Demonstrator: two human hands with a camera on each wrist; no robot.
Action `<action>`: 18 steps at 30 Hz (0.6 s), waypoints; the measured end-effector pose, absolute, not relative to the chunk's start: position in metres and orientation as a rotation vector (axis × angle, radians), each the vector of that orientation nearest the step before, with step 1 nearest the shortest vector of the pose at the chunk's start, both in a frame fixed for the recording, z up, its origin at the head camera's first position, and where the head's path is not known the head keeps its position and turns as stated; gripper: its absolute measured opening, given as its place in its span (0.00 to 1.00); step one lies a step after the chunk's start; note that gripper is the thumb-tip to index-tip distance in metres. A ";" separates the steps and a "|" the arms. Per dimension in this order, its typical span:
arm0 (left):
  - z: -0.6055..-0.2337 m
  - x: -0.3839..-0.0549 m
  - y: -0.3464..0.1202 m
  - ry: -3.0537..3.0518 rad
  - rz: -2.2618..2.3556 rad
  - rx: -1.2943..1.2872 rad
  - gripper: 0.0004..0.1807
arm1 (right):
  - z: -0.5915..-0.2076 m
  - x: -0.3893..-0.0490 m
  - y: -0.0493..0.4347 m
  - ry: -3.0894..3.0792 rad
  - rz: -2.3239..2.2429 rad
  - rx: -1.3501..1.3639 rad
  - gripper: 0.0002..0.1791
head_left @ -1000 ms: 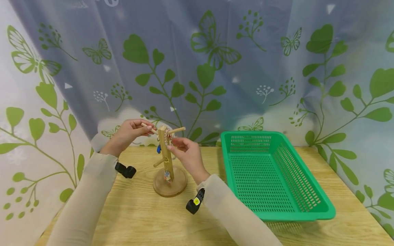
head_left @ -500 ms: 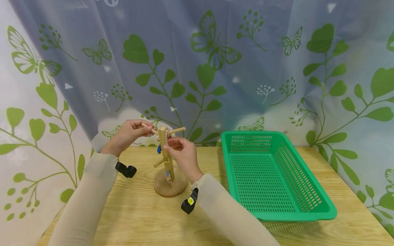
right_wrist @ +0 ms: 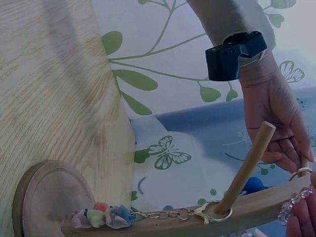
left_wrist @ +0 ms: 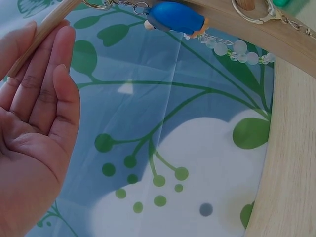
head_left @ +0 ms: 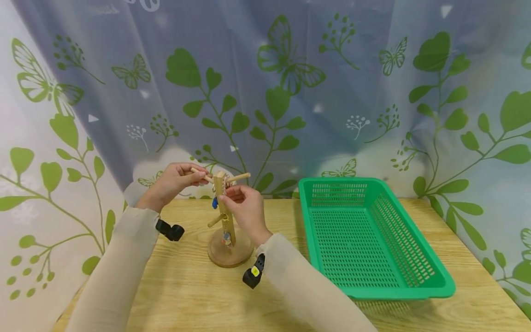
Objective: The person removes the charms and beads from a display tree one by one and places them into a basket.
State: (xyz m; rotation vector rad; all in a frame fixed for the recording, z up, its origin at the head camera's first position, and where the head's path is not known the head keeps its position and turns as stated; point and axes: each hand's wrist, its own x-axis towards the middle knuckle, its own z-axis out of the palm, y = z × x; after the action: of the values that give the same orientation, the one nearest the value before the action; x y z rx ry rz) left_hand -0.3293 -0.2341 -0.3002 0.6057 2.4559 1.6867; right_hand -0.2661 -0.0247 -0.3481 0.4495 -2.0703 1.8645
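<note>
A wooden peg stand [head_left: 229, 226] with a round base stands on the table. Near its top, my left hand [head_left: 174, 180] pinches the end of the left upper peg [left_wrist: 49, 30] between thumb and fingers. A keychain with a blue figure [left_wrist: 177, 18] hangs from this peg by its ring. My right hand [head_left: 247, 208] is at the upper post, thumb and fingers pinching a strand of clear beads [right_wrist: 296, 201]; its fingertips are partly hidden. On the lower peg [right_wrist: 247, 170] hangs another keychain with small pastel figures [right_wrist: 106, 216], lying along the post.
A green plastic basket [head_left: 445, 287] with perforated walls stands on the wood-grain table [head_left: 178, 286], right of the stand. Behind the table hangs a curtain [head_left: 352, 106] printed with leaves and butterflies. Another upper peg [head_left: 240, 176] points right from the post.
My right hand has shifted slightly left, closer against the post and the bead strand. The left hand keeps its grip on the peg, nearly unmoved.
</note>
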 end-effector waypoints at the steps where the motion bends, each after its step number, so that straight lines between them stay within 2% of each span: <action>1: -0.300 -0.329 -0.234 2.452 1.689 0.608 0.11 | -0.347 -0.265 -0.023 -2.078 1.866 0.450 0.08; 18: -0.303 -0.328 -0.233 2.476 1.693 0.592 0.09 | -0.325 -0.260 -0.001 -2.036 1.872 0.496 0.08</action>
State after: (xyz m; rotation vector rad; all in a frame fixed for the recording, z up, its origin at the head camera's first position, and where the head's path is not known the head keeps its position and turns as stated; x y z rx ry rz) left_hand -0.3284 -0.2333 -0.3028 0.5918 2.4756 1.6928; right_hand -0.2596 -0.0009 -0.3247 0.4955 -2.0360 1.8724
